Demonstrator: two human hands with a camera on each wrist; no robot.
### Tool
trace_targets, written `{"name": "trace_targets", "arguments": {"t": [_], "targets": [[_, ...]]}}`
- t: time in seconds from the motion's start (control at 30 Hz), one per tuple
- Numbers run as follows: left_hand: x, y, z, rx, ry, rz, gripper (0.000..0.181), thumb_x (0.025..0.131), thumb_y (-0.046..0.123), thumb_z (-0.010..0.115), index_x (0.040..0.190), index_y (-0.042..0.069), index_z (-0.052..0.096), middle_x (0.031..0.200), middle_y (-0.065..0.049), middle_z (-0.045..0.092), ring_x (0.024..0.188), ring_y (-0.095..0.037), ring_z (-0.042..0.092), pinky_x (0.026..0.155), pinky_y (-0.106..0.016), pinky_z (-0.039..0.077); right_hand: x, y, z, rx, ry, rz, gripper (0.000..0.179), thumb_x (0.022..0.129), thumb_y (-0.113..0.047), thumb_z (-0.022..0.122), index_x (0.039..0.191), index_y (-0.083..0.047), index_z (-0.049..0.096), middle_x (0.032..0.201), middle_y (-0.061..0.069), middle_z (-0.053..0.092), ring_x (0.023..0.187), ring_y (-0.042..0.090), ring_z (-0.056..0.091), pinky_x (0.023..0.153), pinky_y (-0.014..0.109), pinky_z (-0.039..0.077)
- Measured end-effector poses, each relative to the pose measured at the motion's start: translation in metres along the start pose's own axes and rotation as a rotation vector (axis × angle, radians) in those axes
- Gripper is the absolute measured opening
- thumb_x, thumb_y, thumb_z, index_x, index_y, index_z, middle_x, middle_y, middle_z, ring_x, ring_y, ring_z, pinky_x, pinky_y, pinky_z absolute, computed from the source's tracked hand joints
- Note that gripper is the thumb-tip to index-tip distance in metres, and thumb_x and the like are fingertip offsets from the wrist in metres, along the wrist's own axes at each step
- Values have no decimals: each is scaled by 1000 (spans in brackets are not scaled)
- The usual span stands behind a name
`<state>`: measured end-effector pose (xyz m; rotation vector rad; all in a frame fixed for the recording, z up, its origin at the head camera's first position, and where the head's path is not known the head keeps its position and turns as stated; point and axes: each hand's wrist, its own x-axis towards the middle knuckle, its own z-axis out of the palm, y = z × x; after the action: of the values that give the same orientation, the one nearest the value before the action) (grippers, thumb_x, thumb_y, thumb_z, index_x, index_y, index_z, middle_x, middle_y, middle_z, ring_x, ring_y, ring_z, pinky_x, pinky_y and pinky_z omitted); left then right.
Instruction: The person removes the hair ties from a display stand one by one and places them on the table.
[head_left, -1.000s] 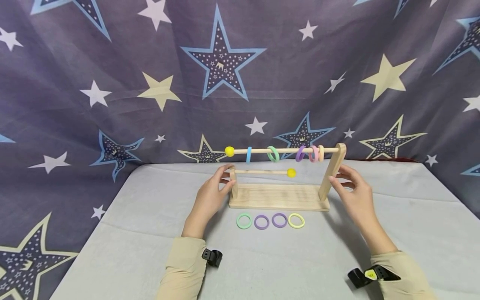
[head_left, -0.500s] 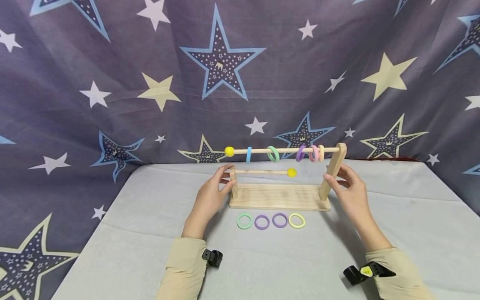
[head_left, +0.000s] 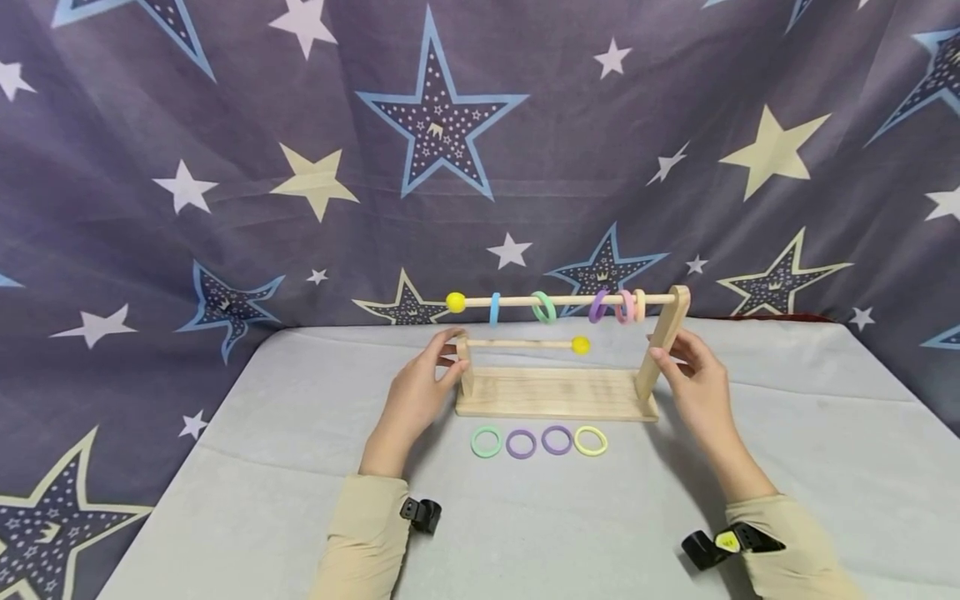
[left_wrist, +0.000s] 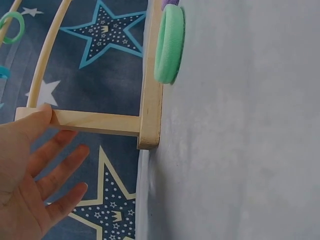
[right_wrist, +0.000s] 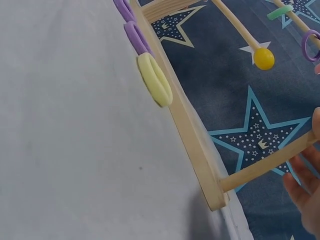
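Observation:
A wooden rack (head_left: 555, 393) stands on the table in the head view, with a tall right post, a short left post and two rods ending in yellow balls. My left hand (head_left: 415, 398) pinches the short post near its top, thumb in front; the left wrist view shows its other fingers spread. At the tall post, my right hand (head_left: 701, 390) grips with its thumb in front and fingers behind. On the upper rod hang several hair ties: blue (head_left: 494, 309), green (head_left: 543, 307), purple (head_left: 597, 307), pink (head_left: 625, 307) and peach (head_left: 640, 306). No ties hang on the lower rod.
In front of the rack, a row of hair ties lies flat on the grey tabletop (head_left: 555, 525): green (head_left: 486, 442), two purple, then yellow (head_left: 590, 441). Behind the table hangs a dark curtain (head_left: 255, 108) with stars.
My right hand has shifted a little left, its thumb now over the tall post. The left hand keeps its place on the short post, and the rack and ties stay put.

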<state>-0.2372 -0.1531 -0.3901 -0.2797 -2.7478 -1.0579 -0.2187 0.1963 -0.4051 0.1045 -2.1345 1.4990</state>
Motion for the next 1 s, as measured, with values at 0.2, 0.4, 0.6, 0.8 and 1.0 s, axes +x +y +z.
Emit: {"name": "trace_targets", "arguments": {"t": [0.2, 0.4, 0.6, 0.8, 1.0], "targets": [[0, -1, -3, 9, -4, 20, 50, 100, 31, 60, 147, 26, 44, 124, -6, 66, 112, -26, 63, 93, -53, 47, 1, 2, 3, -26, 8, 16, 37, 96, -8, 65, 131, 1, 58, 119, 18, 67, 95, -6, 58, 79, 11, 45], [-1, 1, -5, -4, -14, 16, 57, 99, 34, 61, 151, 27, 37, 135, -4, 60, 116, -24, 61, 95, -55, 45, 2, 3, 5, -55, 15, -14, 36, 96, -7, 64, 129, 4, 57, 115, 17, 67, 94, -8, 57, 77, 11, 46], [-1, 5, -7, -5, 51, 52, 52, 99, 36, 61, 147, 26, 43, 143, 4, 54, 117, -21, 60, 93, -54, 46, 0, 5, 7, -58, 20, -37, 37, 96, -7, 63, 130, 6, 55, 118, 22, 66, 96, -8, 55, 76, 11, 45], [-2, 10, -9, 2, 131, 91, 43, 99, 36, 61, 140, 25, 54, 135, 1, 59, 118, -26, 60, 91, -55, 47, 0, 6, 7, -55, 27, -29, 39, 97, -7, 62, 133, 5, 54, 120, 20, 65, 97, -8, 53, 76, 11, 44], [-3, 17, -9, -10, 277, 195, 32, 97, 31, 65, 127, 22, 66, 127, 0, 65, 120, -25, 58, 91, -53, 48, -1, 7, 7, -57, 33, -22, 39, 97, -6, 63, 133, 4, 54, 120, 20, 65, 97, -7, 53, 75, 11, 44]]}}
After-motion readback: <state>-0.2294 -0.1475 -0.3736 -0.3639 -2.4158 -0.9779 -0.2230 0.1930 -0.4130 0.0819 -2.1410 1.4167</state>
